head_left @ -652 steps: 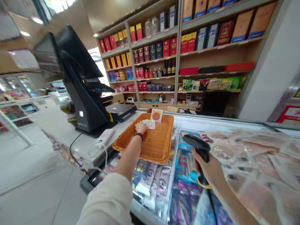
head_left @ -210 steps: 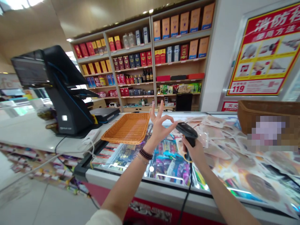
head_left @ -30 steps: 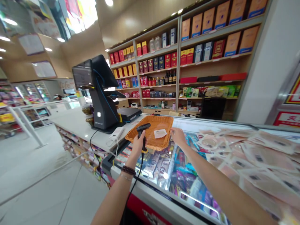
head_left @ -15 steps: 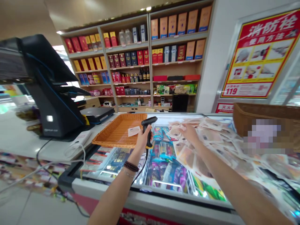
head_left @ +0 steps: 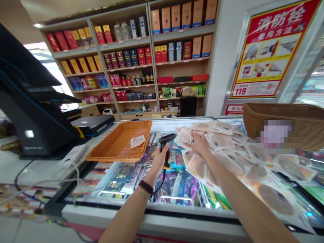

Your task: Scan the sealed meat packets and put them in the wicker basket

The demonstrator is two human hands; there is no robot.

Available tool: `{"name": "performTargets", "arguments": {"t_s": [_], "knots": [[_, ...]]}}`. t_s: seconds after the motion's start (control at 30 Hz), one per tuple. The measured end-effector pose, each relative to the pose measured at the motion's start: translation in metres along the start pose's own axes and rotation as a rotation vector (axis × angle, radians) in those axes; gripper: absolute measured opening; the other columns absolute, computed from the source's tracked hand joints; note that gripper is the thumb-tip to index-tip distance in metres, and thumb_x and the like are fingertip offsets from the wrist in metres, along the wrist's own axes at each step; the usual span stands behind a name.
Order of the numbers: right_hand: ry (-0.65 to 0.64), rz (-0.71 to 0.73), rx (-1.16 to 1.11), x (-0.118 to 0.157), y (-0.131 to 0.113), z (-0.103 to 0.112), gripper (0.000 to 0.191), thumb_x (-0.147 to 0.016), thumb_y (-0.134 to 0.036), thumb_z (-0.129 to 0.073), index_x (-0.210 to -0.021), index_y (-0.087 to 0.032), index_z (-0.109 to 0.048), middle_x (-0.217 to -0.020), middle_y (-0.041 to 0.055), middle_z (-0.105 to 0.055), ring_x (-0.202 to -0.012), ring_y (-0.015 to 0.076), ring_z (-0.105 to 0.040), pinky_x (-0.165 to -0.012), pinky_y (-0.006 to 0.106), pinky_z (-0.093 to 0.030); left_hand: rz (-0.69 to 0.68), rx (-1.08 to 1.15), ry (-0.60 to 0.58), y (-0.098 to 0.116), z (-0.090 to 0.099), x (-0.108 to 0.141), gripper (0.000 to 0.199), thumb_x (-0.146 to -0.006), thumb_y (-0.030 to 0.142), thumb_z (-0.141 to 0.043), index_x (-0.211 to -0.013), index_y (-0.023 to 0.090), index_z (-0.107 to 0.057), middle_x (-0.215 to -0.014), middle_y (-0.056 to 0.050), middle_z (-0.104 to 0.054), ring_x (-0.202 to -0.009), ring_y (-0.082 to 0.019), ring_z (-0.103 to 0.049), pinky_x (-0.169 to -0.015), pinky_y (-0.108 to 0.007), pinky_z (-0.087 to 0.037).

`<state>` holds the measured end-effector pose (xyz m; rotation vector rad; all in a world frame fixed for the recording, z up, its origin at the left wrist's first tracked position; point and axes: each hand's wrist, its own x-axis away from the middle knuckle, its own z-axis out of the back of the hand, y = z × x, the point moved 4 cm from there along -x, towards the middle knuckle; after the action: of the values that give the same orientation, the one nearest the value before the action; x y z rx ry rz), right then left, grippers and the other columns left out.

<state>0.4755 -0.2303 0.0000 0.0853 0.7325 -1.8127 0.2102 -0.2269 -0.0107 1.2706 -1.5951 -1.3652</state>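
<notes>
Left hand [head_left: 160, 159] clamped round black scanner [head_left: 167, 138] | Right hand [head_left: 200, 144] touching flat packets [head_left: 222, 139], grip unclear | Risk: overlapping packets might slide if one is tugged

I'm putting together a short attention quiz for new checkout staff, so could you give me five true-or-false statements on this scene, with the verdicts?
1. The left hand grips a black handheld scanner. True.
2. The right wrist wears beads. False: the dark bead bracelet is on the left wrist.
3. The orange wicker basket lies to the left of the scanner. True.
4. That basket is heaped full. False: a single white packet shows in it.
5. The right hand is at the pile of flat packets. True.
</notes>
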Motion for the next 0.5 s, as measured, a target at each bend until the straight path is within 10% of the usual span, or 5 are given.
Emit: {"name": "performTargets", "arguments": {"t_s": [0.23, 0.5], "knots": [[0.034, -0.058, -0.306, 0.002, 0.008, 0.005, 0.026, -0.09, -0.03, -0.084, -0.115, -0.024, -0.083, -0.096, 0.0051, -0.089, -0.093, 0.0275, -0.083, -0.087, 0.035, -0.062, -0.002, 0.031, -0.079, -0.005, -0.011, 0.007, 0.071, -0.072, 0.084, -0.095, -0.077, 0.023, -0.059, -0.059, 0.002, -0.06, -0.046, -0.012, -0.053, -0.047, -0.026, -0.041], [0.054, -0.226, -0.669, -0.001, 0.017, 0.001, 0.02, -0.1, -0.041, -0.076, -0.101, -0.02, -0.079, -0.094, 0.0126, -0.09, -0.091, 0.0333, -0.089, -0.085, 0.043, -0.071, 0.002, 0.025, -0.108, -0.007, -0.018, 0.006, 0.074, -0.068, 0.088, -0.093, -0.079, 0.022, -0.062, -0.058, 0.001, -0.062, -0.044, -0.011, -0.053, -0.045, -0.025, -0.039]]}}
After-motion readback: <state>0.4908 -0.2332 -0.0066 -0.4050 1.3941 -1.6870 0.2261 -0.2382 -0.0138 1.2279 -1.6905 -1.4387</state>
